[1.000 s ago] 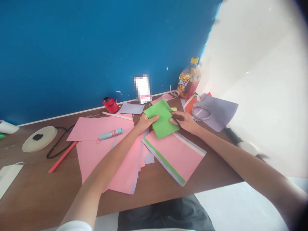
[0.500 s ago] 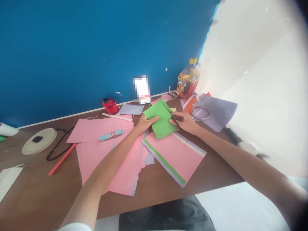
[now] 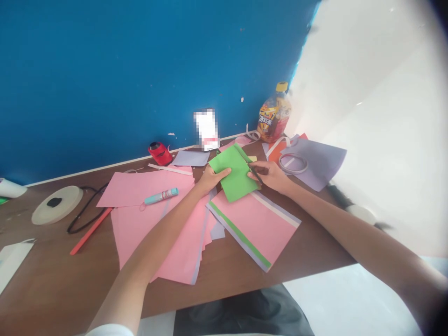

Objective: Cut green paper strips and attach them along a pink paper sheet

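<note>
My left hand (image 3: 210, 179) grips the left edge of a green paper sheet (image 3: 234, 175), thumb on top, holding it just above the desk. My right hand (image 3: 269, 173) is at the sheet's right edge and holds a thin dark tool, probably scissors (image 3: 255, 173), against the paper. Under the green sheet lies a pink sheet with a green and lilac border (image 3: 257, 224). More pink sheets (image 3: 154, 210) spread to the left under my left forearm.
On the brown desk (image 3: 52, 280): a blue glue stick (image 3: 161, 196), a red pencil (image 3: 90, 230), a black cable (image 3: 82, 219), a round tape roll (image 3: 56, 203), a red sharpener (image 3: 160, 153), lilac paper with a ring (image 3: 293, 164), a drink bottle (image 3: 274, 114) by the blue wall.
Almost nothing has changed: my right hand has shifted slightly along the green sheet's right edge, and the view has moved a little.
</note>
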{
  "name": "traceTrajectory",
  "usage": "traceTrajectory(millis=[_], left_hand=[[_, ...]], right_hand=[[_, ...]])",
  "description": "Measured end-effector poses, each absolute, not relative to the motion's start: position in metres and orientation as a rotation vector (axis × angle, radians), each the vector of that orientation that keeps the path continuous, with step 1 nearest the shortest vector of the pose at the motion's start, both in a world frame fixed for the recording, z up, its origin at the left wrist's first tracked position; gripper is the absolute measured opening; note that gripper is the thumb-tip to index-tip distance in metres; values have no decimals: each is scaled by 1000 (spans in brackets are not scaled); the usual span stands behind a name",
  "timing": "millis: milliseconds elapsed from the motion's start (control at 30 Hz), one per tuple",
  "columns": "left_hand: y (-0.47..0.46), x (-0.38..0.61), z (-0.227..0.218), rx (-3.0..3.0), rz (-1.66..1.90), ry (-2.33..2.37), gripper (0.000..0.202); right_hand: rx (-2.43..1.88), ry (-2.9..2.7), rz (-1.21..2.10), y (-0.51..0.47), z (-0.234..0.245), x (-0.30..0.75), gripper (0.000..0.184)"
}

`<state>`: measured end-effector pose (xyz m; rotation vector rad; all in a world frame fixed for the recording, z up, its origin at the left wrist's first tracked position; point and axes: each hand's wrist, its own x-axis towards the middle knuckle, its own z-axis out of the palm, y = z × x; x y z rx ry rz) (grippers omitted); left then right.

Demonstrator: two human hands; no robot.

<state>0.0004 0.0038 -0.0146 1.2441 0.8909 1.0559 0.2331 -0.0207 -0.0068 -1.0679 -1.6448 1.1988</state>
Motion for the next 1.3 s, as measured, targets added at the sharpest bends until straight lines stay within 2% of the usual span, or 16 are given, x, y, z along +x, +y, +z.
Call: traceTrajectory(millis=[433, 600, 867, 1133, 1300], left_hand=[[4, -1, -17, 1254, 1036, 911, 53], [15, -2, -24, 1075, 1222, 926, 53], [36, -12, -23, 744, 1403, 935, 39], [17, -1, -13, 1146, 1128, 779, 47], [11, 0, -11, 1364, 1128, 881, 36]], right_hand=[[-1102, -1689, 1139, -20, -8, 234, 44], [-1130, -1679, 1109, -21, -3, 233, 41], [-1287, -1990, 583, -20, -10, 236, 26], [-1388, -2308, 175, -25, -9, 235, 28], [-1440, -2482, 100, -31, 1, 232, 32]])
